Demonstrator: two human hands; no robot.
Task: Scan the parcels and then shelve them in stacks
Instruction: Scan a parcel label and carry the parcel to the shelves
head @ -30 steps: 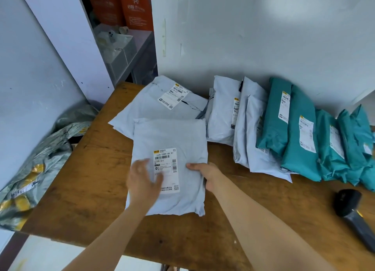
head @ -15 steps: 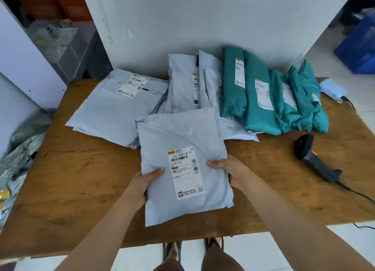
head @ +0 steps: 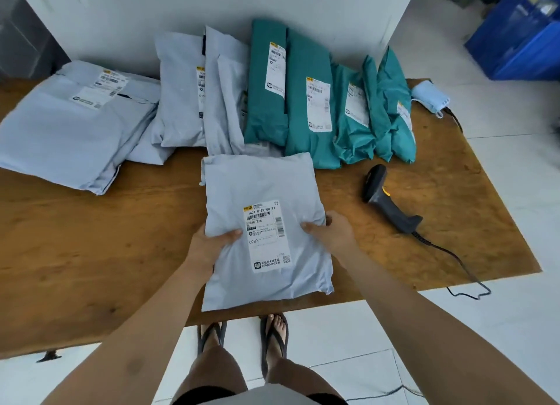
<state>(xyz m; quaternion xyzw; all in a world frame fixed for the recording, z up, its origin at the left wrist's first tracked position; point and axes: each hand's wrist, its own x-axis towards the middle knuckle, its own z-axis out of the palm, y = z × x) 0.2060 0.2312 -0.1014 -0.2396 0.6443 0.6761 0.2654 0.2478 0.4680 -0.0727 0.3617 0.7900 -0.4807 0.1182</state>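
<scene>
Grey parcel (head: 266, 232) is pinched at both side edges by left hand (head: 212, 244) and right hand (head: 331, 233), low over the near edge of the surface (head: 91, 238), label (head: 266, 236) up, likely for scanning. Scanner (head: 389, 203) is left beside it at right, unheld. Grey and teal parcels (head: 309, 101) are leaned against the wall behind.

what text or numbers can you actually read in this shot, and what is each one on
"163A 0989-00 97": top line of the white label on the grey parcel held by the left hand and right hand.
"0989": lower on the same label, at its left.
The rest of that label: Chinese print, barcodes and a QR code, too small to read.
Labels on the flat grey stack, leaning grey parcels and teal parcels: blurred, unreadable.
Scanner: no readable text.
</scene>
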